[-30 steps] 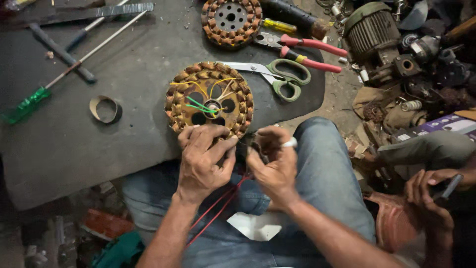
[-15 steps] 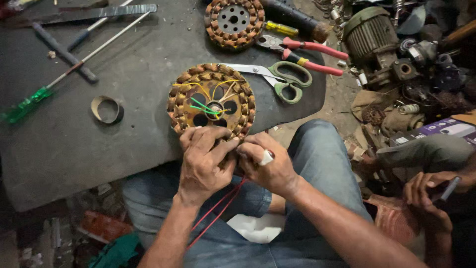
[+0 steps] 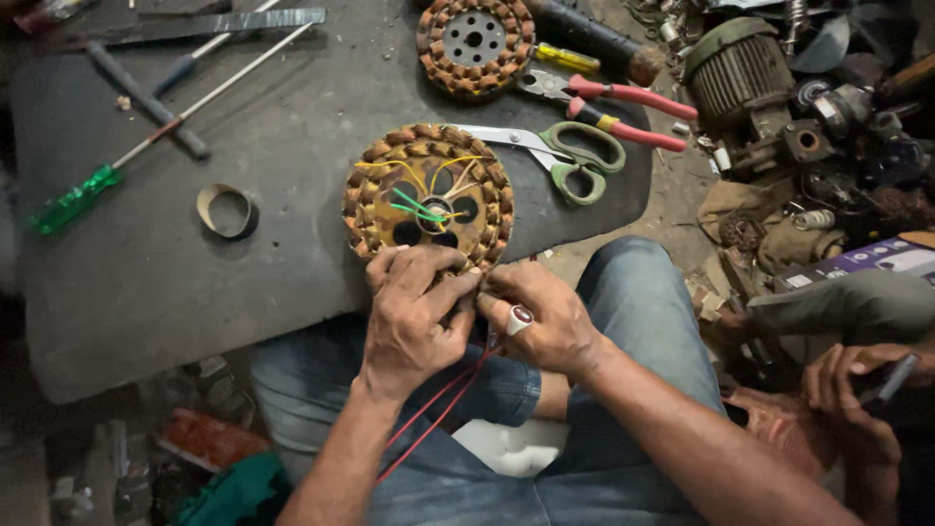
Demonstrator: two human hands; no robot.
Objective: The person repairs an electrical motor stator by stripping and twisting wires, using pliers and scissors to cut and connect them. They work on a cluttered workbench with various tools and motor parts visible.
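Both hands pinch at the near rim of the round copper-wound stator (image 3: pixel 429 200). The left hand (image 3: pixel 414 317) and right hand (image 3: pixel 541 317) meet there, fingers closed on its windings. Thin red wires (image 3: pixel 438 409) trail toward the person. Green-handled scissors (image 3: pixel 570 161) lie right of the stator.

Both hands are pressing at the near rim of a round copper-wound stator (image 3: pixel 429 200) that is lying on a dark work board (image 3: pixel 175 273) — the left hand (image 3: pixel 414 317) is gripping its edge, the right hand (image 3: pixel 545 317), wearing a ring, is pinching beside it. Red wires (image 3: pixel 433 409) are trailing down between the wrists over the jeans. Green-handled scissors (image 3: pixel 565 161), red-handled pliers (image 3: pixel 623 112) and a second stator (image 3: pixel 474 41) are lying beyond — a green-handled screwdriver (image 3: pixel 107 175) and a tape ring (image 3: pixel 226 210) are resting to the left.
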